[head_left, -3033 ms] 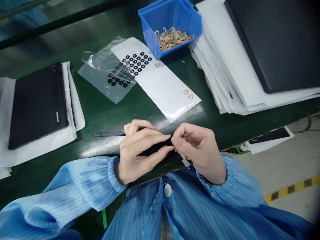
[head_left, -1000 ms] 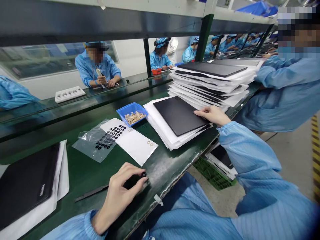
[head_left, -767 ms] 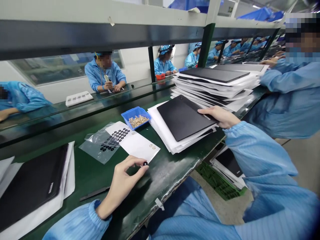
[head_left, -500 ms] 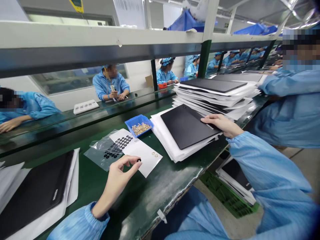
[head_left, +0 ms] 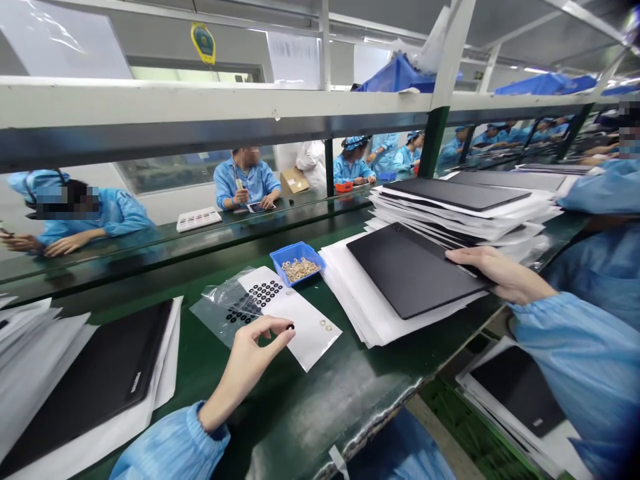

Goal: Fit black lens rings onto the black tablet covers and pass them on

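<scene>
Between thumb and forefinger, my left hand (head_left: 257,343) pinches a small black ring (head_left: 290,327) above a white backing sheet (head_left: 313,333). Rows of similar black rings (head_left: 265,293) lie on that sheet, partly under a clear plastic film (head_left: 213,310). Two pale rings (head_left: 325,325) rest near its right end. My right hand (head_left: 505,270) grips the right edge of a black laptop lid (head_left: 415,267), thumb on top and the other fingers hidden underneath. The lid lies over a stack of white sheets (head_left: 350,293).
A blue bin (head_left: 280,257) holds many small brass-coloured pieces. Behind stands a taller stack of lids and sheets (head_left: 460,213). Another black lid (head_left: 95,373) lies at left. A green crate (head_left: 455,420) sits below the bench edge. Co-workers (head_left: 247,183) sit across the bench.
The view has shifted, so most things appear lower and further right. My right hand's fingers have gone under the lid's edge. My left hand still pinches the ring.
</scene>
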Motion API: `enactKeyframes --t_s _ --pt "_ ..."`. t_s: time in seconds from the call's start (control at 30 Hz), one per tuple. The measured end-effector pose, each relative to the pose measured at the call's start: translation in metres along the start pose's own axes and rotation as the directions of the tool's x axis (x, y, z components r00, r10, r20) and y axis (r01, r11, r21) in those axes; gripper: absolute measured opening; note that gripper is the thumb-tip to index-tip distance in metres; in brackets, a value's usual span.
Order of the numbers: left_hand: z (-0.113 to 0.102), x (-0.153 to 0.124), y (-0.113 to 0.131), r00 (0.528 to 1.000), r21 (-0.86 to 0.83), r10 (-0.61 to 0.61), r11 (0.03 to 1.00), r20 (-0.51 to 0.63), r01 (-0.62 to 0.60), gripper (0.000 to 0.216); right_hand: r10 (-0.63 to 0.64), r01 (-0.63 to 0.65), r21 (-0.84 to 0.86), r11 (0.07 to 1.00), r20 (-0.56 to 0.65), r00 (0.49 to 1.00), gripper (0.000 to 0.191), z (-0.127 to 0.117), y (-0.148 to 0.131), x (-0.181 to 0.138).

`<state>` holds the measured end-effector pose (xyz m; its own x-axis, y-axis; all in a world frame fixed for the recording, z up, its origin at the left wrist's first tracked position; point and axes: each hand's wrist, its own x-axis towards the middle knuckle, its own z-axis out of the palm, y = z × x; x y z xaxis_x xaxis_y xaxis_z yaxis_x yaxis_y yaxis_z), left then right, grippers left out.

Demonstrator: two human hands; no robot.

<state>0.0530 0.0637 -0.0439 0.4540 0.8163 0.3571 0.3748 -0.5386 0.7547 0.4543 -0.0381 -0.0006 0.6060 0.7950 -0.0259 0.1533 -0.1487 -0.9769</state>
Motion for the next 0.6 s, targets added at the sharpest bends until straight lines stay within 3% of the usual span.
enactKeyframes --t_s 0.17,0.27,0.33,0.43,0.57,0.6 --pt "-0.011 0.001 0.005 0.999 -0.048 -0.015 0.999 -0.039 0.013 0.023 0.036 -0.044 0.105 0.994 0.072 0.997 0.012 0.000 -0.010 -0.038" --pt "-0.018 0.000 0.014 0.995 -0.063 0.027 0.997 -0.100 -0.033 0.021 0.028 -0.070 0.161 0.985 0.251 0.968 0.021 0.014 -0.010 -0.068" --pt "-0.021 -0.002 0.021 0.985 -0.066 0.079 0.994 -0.151 -0.090 0.018 0.038 -0.122 0.178 0.976 0.412 0.910 0.028 0.031 -0.006 -0.086" --pt "-0.020 -0.006 0.027 0.962 -0.060 0.193 0.976 -0.191 -0.208 0.013 0.066 -0.197 0.145 0.970 0.621 0.781 0.031 0.060 0.004 -0.103" --pt "-0.014 -0.006 0.021 0.940 0.048 0.315 0.949 -0.135 -0.311 0.014 0.109 -0.175 -0.002 0.985 0.787 0.608 0.032 0.083 0.014 -0.104" --pt "-0.012 -0.005 0.017 0.940 0.073 0.324 0.946 -0.109 -0.317 0.015 0.114 -0.151 -0.030 0.988 0.803 0.585 0.032 0.086 0.015 -0.102"
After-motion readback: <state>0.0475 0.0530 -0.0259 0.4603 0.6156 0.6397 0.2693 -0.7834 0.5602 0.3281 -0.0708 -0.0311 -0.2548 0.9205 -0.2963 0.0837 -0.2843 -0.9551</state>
